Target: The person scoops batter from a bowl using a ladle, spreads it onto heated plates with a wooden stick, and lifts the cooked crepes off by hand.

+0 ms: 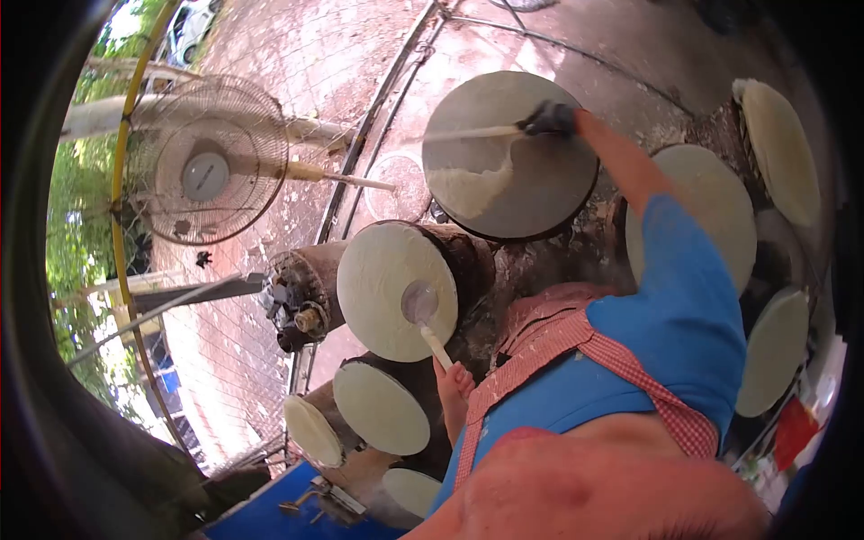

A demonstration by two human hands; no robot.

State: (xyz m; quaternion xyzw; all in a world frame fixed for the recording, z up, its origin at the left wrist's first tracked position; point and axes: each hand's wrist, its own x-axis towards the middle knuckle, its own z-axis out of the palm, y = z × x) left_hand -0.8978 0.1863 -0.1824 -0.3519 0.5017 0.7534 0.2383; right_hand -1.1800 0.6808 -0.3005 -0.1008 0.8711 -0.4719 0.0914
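Note:
My left hand [457,382] is closed around the pale handle of a ladle [419,302]. The ladle's round bowl rests on a pale batter sheet [378,279] covering a round griddle. Farther forward, my right hand [551,119], in a dark glove, grips a long pale stick [477,134]. The stick lies across a larger grey round griddle [540,202]. Below it, on the same griddle, is an uneven white patch of batter or thin sheet [477,187]. The far end of the stick is blurred.
More round griddles with pale tops [382,408] stand at lower left, others [693,211] at right. A caged fan [207,171] is at left, near a metal-framed mesh fence [387,99]. A burner fitting [306,310] projects beside the ladle's griddle. A blue surface [270,508] lies below.

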